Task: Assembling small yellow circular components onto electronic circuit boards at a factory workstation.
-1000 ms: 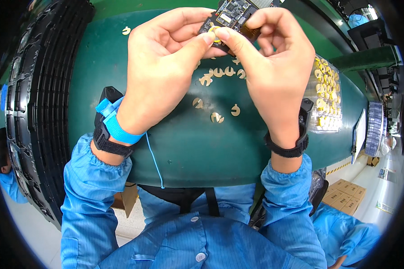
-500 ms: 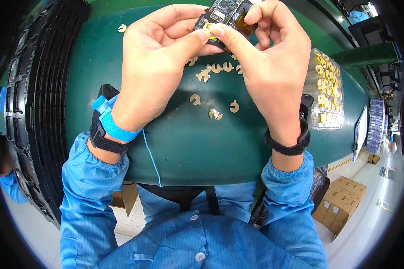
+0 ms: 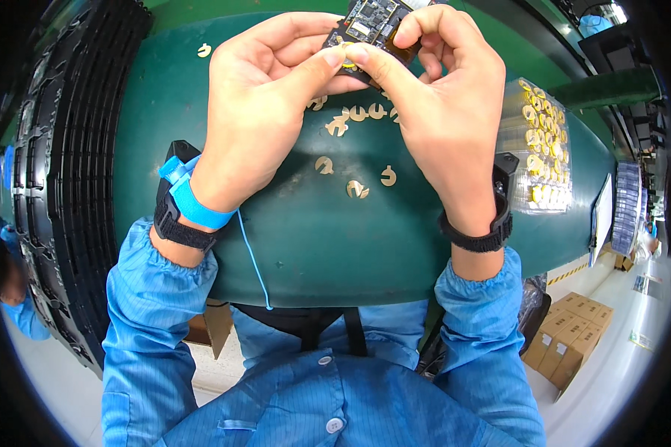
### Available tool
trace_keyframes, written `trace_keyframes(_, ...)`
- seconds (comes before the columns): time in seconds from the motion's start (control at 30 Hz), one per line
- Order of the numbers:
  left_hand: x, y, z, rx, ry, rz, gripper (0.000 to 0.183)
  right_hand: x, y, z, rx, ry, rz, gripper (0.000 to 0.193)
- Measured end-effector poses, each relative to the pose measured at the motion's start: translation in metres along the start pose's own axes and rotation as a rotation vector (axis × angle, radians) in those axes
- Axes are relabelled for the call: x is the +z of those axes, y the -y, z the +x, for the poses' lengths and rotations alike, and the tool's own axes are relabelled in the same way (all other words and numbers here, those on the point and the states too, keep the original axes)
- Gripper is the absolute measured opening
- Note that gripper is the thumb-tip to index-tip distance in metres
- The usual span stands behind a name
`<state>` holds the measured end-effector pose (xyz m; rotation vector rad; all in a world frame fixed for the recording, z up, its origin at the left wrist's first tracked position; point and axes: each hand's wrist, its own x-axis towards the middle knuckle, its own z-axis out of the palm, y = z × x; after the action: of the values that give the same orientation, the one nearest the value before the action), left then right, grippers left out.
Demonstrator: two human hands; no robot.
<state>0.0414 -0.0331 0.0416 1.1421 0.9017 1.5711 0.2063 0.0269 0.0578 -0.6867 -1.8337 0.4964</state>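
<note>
At the far side of the green table, both my hands hold a dark circuit board (image 3: pixel 370 22) covered with small chips. My left hand (image 3: pixel 265 104) grips its left edge, fingers behind and thumb on the front. My right hand (image 3: pixel 447 104) holds the right side with curled fingers. Both thumb tips press close together on a small round yellow-rimmed part (image 3: pixel 348 65) at the board's lower left; the thumbs partly cover it. Below the hands lie several pale notched discs (image 3: pixel 324 165). A blue wrist strap (image 3: pixel 194 205) with a thin cord circles my left wrist.
A clear plastic tray (image 3: pixel 511 141) of yellow round parts sits on the table (image 3: pixel 335 253) at right. Stacked black trays (image 3: pixel 67 171) rise along the left. Cardboard boxes (image 3: pixel 566 335) stand on the floor at lower right. Another person's blue sleeve (image 3: pixel 26 320) shows at far left.
Both hands and the board have shifted very slightly, the right hand a little leftward. The thumbs stay pressed on the round part; the loose discs lie as before.
</note>
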Motion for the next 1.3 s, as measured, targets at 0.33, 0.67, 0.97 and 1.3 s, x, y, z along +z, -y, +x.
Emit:
trace_keyframes(0.33, 0.004, 0.000, 0.003, 0.000, -0.089, -0.102, 0.026, -0.002, 0.002, 0.008, 0.451, -0.068, 0.196, 0.040)
trace_keyframes(0.67, -0.003, 0.012, -0.001, -0.119, -0.107, -0.111, 0.026, 0.015, -0.016, 0.004, 0.478, -0.027, 0.556, 0.034)
trace_keyframes(0.97, 0.007, 0.008, 0.006, -0.198, -0.182, 0.108, 0.044, 0.001, -0.127, 0.095, 0.553, -0.250, -0.182, 0.020)
trace_keyframes(1.3, 0.001, 0.005, -0.001, -0.170, -0.089, 0.136, 0.025, -0.120, 0.036, 0.002, 0.213, -0.101, -0.640, 0.011)
